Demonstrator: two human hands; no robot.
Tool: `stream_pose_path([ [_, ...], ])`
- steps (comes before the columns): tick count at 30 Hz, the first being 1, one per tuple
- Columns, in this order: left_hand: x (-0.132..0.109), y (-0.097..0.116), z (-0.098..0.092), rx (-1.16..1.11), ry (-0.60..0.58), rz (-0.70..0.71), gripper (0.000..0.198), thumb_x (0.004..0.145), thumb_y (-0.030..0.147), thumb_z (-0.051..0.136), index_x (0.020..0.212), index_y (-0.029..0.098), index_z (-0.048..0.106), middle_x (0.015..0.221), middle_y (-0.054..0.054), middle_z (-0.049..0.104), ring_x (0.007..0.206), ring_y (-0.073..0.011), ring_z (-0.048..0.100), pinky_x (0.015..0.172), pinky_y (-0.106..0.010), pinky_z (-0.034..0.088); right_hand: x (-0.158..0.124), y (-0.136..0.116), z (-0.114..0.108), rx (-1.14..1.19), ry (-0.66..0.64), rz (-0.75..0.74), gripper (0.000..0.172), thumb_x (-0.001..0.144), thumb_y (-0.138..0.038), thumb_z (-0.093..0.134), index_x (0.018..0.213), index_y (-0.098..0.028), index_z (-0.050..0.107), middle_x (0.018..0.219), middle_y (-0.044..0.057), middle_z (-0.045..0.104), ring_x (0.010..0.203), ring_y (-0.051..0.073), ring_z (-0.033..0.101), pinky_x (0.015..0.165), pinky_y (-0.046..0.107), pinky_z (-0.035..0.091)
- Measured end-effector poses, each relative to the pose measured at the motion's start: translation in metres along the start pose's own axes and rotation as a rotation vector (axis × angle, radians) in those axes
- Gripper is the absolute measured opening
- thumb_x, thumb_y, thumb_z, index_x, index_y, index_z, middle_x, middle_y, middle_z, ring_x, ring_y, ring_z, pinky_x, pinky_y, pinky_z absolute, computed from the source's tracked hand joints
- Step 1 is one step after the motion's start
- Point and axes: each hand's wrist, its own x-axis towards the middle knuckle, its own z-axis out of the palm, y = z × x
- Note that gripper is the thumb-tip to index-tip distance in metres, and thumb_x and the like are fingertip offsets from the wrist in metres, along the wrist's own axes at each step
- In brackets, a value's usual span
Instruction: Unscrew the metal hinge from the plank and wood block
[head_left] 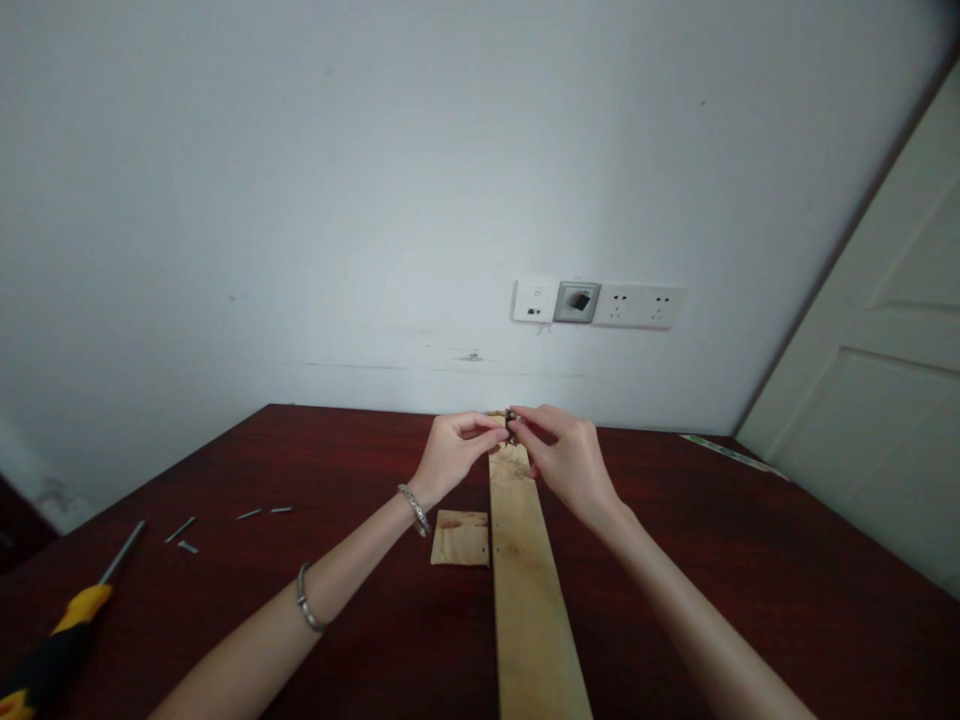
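Note:
A long pale wooden board [529,600] lies lengthwise on the dark red table [360,640], running toward the wall. Over its far end, my left hand [457,445] and my right hand [562,450] meet, fingertips pinched on a small dark metal piece [511,427] between them. The fingers hide much of that piece, so its shape is unclear. Beside the board's left edge lies a small square wooden piece [459,538] with dark stains.
A yellow and black screwdriver [82,605] lies at the left, near several loose screws [187,547]. A thin flat strip [731,455] rests at the far right. Sockets [630,306] are on the wall behind; a white door [885,340] stands at the right.

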Motion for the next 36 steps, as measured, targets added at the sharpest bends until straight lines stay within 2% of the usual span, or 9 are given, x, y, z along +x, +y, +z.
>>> stream_pose_path([
  [5, 0.002, 0.000, -0.002, -0.085, -0.060, -0.038, 0.030, 0.068, 0.029, 0.077, 0.093, 0.013, 0.072, 0.091, -0.008, 0.073, 0.085, -0.0188, 0.068, 0.081, -0.030, 0.053, -0.001, -0.001, 0.000, 0.026, -0.028, 0.047, 0.029, 0.087, -0.034, 0.054, 0.100, -0.018, 0.074, 0.083, 0.007, 0.071, 0.050, 0.012, 0.060, 0.034, 0.021, 0.047],
  [10, 0.003, 0.002, -0.004, -0.058, -0.133, -0.031, 0.026, 0.072, 0.028, 0.073, 0.094, 0.013, 0.074, 0.098, -0.008, 0.073, 0.090, -0.0196, 0.066, 0.086, -0.030, 0.050, 0.001, 0.003, -0.001, 0.053, -0.025, 0.069, 0.023, 0.084, -0.032, 0.058, 0.094, -0.019, 0.075, 0.088, 0.008, 0.074, 0.069, 0.018, 0.068, 0.048, 0.025, 0.056],
  [16, 0.003, 0.004, -0.006, 0.003, -0.160, -0.008, 0.020, 0.078, 0.026, 0.065, 0.086, 0.011, 0.076, 0.084, -0.007, 0.073, 0.081, -0.0182, 0.064, 0.079, -0.028, 0.049, 0.004, 0.009, -0.001, 0.197, -0.044, 0.226, 0.030, 0.080, -0.038, 0.063, 0.095, -0.015, 0.073, 0.088, 0.009, 0.074, 0.066, 0.019, 0.067, 0.046, 0.027, 0.056],
  [21, 0.003, 0.003, -0.006, -0.081, -0.161, -0.054, 0.021, 0.075, 0.030, 0.069, 0.084, 0.011, 0.074, 0.083, -0.007, 0.072, 0.078, -0.0175, 0.065, 0.079, -0.030, 0.052, 0.005, 0.012, 0.000, 0.236, -0.065, 0.226, 0.030, 0.079, -0.039, 0.063, 0.094, -0.014, 0.072, 0.085, 0.008, 0.073, 0.067, 0.018, 0.065, 0.046, 0.027, 0.055],
  [25, 0.004, 0.002, -0.006, -0.099, -0.132, -0.077, 0.026, 0.074, 0.036, 0.071, 0.081, 0.011, 0.074, 0.080, -0.007, 0.072, 0.075, -0.0195, 0.066, 0.077, -0.033, 0.055, 0.004, 0.014, -0.001, 0.161, -0.064, 0.131, 0.026, 0.082, -0.034, 0.062, 0.099, -0.017, 0.070, 0.086, 0.007, 0.072, 0.076, 0.019, 0.067, 0.054, 0.027, 0.056],
  [29, 0.005, 0.004, -0.007, 0.005, -0.064, -0.024, 0.020, 0.075, 0.031, 0.068, 0.079, 0.012, 0.074, 0.081, -0.006, 0.073, 0.075, -0.0196, 0.067, 0.073, -0.029, 0.054, 0.001, 0.011, -0.005, -0.105, -0.113, -0.108, 0.040, 0.083, -0.029, 0.060, 0.123, -0.022, 0.059, 0.111, 0.010, 0.064, 0.093, 0.021, 0.064, 0.064, 0.030, 0.059],
  [32, 0.006, 0.003, -0.008, 0.080, -0.046, 0.015, 0.017, 0.076, 0.027, 0.065, 0.078, 0.013, 0.074, 0.078, -0.005, 0.073, 0.073, -0.0184, 0.065, 0.069, -0.026, 0.052, -0.002, 0.008, -0.006, -0.311, -0.166, -0.210, 0.048, 0.083, -0.030, 0.062, 0.130, -0.025, 0.053, 0.124, 0.012, 0.056, 0.106, 0.025, 0.059, 0.071, 0.036, 0.060],
  [36, 0.005, 0.003, -0.006, 0.116, -0.083, 0.007, 0.019, 0.078, 0.027, 0.061, 0.074, 0.013, 0.073, 0.072, -0.004, 0.071, 0.070, -0.0172, 0.064, 0.065, -0.024, 0.049, -0.003, 0.007, -0.003, -0.520, -0.187, -0.277, 0.052, 0.080, -0.031, 0.065, 0.130, -0.024, 0.051, 0.124, 0.013, 0.056, 0.112, 0.030, 0.055, 0.064, 0.038, 0.060],
])
